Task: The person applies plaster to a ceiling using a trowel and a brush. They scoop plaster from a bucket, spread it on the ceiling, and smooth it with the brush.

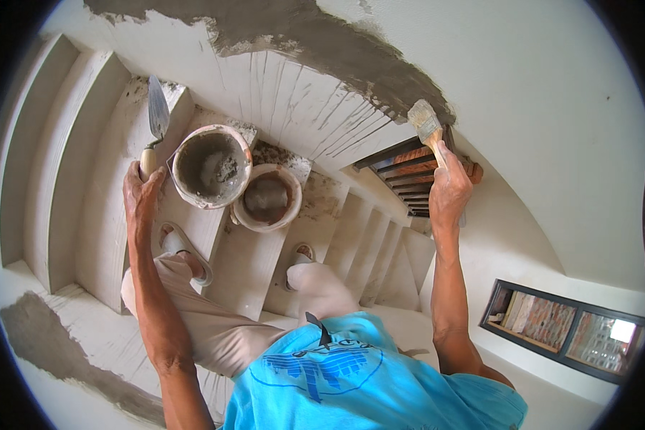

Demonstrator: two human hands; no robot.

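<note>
My left hand (142,192) is wrapped round the wooden handle of a pointed trowel (158,111), its grey blade tilted up above the stairs. My right hand (450,188) grips the handle of a wide paintbrush (426,123). The brush's pale, mortar-smeared bristles are at the lower edge of a wet grey mortar band (337,54) on the white wall; whether they touch it I cannot tell. Just right of the trowel stands a bucket (183,188) with grey mortar inside. A second bucket (294,215), holding murky liquid, sits beside it on the steps.
Pale stairs (247,261) run down from left to right under my sandalled feet. Grey drips streak the wall below the mortar. A dark-barred opening (401,175) lies beyond my right hand, and a dark-framed window (562,326) is at the lower right. Another mortar patch (57,351) marks the lower left wall.
</note>
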